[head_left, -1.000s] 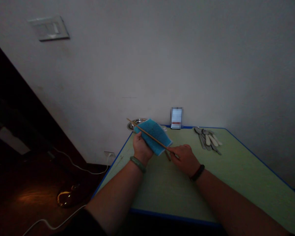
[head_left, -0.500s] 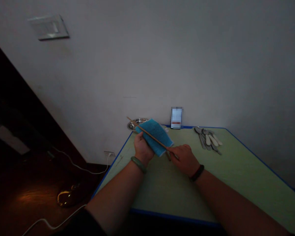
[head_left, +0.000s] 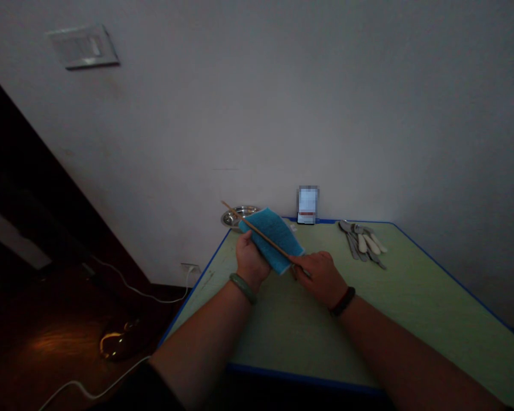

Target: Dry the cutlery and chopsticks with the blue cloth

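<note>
My left hand is closed on a blue cloth with a pale edge, its thumb up against the near side. A long thin wooden chopstick lies slantwise across the cloth, its far tip sticking out past the upper left corner. My right hand grips the near end of the chopstick with the fingers bent round it. Whether a second chopstick sits in that grip I cannot tell. Both hands are above the green table, with the cloth between them.
At the table's far left corner is a shiny metal bowl, partly behind the cloth. A phone leans against the wall at the back. Several pieces of cutlery, some white-handled, lie at the back right. A white cable runs across the floor.
The cloth and my left hand have shifted slightly to the right along the chopstick, toward my right hand. A stick end seen below the cloth earlier is less visible now.
</note>
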`<action>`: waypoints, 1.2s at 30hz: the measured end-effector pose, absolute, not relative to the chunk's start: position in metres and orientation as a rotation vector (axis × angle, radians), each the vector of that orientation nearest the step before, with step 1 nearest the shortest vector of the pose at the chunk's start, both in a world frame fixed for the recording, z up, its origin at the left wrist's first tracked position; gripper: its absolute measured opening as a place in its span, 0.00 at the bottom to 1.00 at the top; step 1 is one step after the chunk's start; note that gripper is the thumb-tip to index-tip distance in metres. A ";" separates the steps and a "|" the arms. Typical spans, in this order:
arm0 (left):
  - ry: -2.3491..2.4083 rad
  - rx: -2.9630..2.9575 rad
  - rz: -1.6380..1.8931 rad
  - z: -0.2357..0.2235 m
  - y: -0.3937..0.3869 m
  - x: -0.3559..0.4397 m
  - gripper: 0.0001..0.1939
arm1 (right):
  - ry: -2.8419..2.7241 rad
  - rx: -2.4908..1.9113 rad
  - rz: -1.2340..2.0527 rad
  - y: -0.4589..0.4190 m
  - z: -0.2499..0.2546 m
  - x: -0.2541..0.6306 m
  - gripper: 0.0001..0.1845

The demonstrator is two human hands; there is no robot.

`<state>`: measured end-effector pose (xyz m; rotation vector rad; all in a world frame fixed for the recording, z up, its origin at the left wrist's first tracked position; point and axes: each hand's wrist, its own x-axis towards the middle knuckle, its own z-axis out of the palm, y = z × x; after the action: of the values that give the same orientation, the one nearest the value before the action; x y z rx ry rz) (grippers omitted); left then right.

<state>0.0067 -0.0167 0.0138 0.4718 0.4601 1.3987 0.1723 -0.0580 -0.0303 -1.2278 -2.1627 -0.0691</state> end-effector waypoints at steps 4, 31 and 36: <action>0.464 0.466 1.425 0.013 -0.017 0.007 0.26 | -2.165 -1.227 -0.100 -0.058 -0.030 0.172 0.17; 0.528 0.442 1.390 0.016 -0.020 0.010 0.24 | -2.214 -1.230 -0.119 -0.058 -0.030 0.172 0.17; 0.533 0.410 1.400 0.016 -0.019 0.010 0.23 | -2.218 -1.236 -0.088 -0.059 -0.027 0.171 0.17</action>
<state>0.0096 -0.0187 0.0160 0.4098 0.5332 1.4002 0.1715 -0.0592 -0.0273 -1.2365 -2.2176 -0.0880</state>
